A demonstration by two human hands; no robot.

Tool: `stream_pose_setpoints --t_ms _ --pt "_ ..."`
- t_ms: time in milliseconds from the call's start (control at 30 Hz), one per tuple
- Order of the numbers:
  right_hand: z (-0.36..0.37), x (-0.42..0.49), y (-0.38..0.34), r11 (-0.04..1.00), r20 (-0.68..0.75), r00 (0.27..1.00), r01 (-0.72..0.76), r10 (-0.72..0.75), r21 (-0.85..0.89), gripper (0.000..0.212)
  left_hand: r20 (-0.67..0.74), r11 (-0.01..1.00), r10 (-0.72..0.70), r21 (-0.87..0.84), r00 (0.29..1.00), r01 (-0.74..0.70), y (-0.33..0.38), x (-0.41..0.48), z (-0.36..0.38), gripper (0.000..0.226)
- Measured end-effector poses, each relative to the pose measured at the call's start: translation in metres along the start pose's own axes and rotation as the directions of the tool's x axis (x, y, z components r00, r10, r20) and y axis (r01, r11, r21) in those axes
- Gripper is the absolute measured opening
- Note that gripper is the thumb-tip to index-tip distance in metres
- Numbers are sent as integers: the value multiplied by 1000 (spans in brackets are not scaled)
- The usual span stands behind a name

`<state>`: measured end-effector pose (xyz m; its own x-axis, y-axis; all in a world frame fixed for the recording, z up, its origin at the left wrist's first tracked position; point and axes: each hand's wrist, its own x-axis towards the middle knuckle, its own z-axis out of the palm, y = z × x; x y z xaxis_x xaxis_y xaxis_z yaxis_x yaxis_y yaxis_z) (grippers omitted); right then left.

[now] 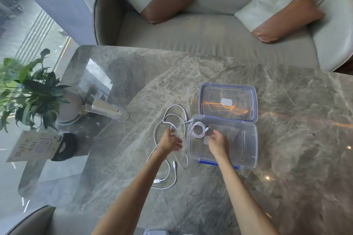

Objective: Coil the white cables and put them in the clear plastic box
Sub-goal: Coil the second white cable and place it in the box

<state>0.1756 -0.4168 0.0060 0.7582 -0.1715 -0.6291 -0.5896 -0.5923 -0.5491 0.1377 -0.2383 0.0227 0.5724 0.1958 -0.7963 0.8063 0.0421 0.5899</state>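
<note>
The clear plastic box [246, 139] with blue latches lies open on the marble table, its lid [227, 101] folded back behind it. One coiled white cable [198, 129] rests in the box's left end. Loose white cables [172, 118] sprawl in loops on the table left of the box, with plugs near the front. My left hand [171, 140] grips a strand of the loose cables beside the box's left wall. My right hand [218, 142] hovers inside the box just right of the coil, fingers apart and holding nothing.
A potted plant [32, 89] in a pale pot stands at the table's left, with a glass [105, 109] lying beside it and a sign card [32, 146] with a black ring in front. A grey sofa [210, 30] with cushions lies beyond the table's far edge.
</note>
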Motion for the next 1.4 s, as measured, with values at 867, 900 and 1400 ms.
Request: stream_pose_setpoints --t_ms 867,900,1400 --pt "-226 -248 -247 451 14 581 615 -813 646 16 247 495 844 -19 476 -869 208 -317 -31 30" --pt "-236 -255 -248 429 -21 583 621 -812 656 17 244 502 843 -35 479 -864 210 -323 -26 29" --pt "-319 -293 -218 450 -170 566 774 -807 446 32 470 469 788 -42 397 -882 231 -383 8 26"
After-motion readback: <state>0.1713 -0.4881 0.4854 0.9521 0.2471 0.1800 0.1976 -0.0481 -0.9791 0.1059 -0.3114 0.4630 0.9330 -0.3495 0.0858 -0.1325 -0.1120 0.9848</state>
